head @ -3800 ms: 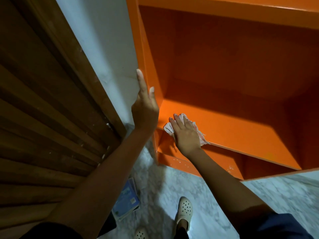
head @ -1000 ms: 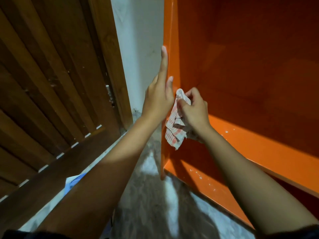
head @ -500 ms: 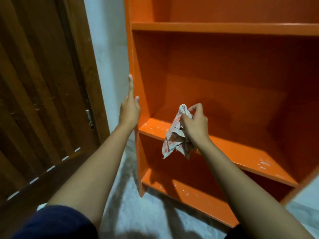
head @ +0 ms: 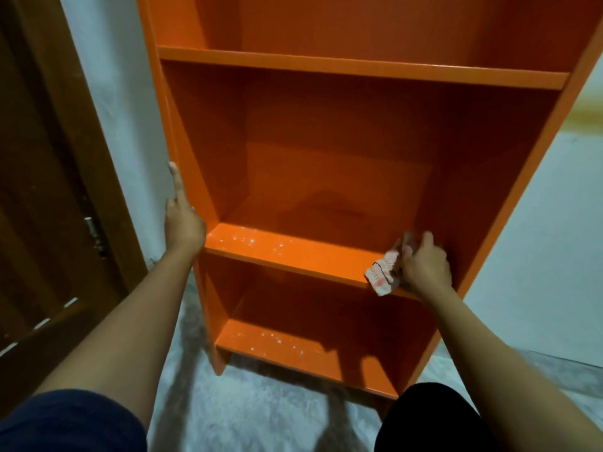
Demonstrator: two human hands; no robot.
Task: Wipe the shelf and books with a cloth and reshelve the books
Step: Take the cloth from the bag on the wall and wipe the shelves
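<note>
An orange bookshelf (head: 326, 66) stands against the white wall with no books on it. Its middle board (head: 287, 252) carries white specks near its left end. My right hand (head: 424, 264) grips a crumpled white-and-red cloth (head: 381, 274) and holds it down on the right end of that board, at the front edge. My left hand (head: 181, 220) lies flat with straight fingers against the outer face of the shelf's left side panel. No book is in view.
A brown wooden door (head: 42, 190) with a metal latch fills the left. The bottom board (head: 293, 349) also has white specks. Grey marble floor (head: 248, 412) lies below, and white wall shows to the right of the shelf.
My right hand has carried the cloth from the left end of the middle board to its right end and set it down. The view has pulled back; my left hand stays on the side panel.
</note>
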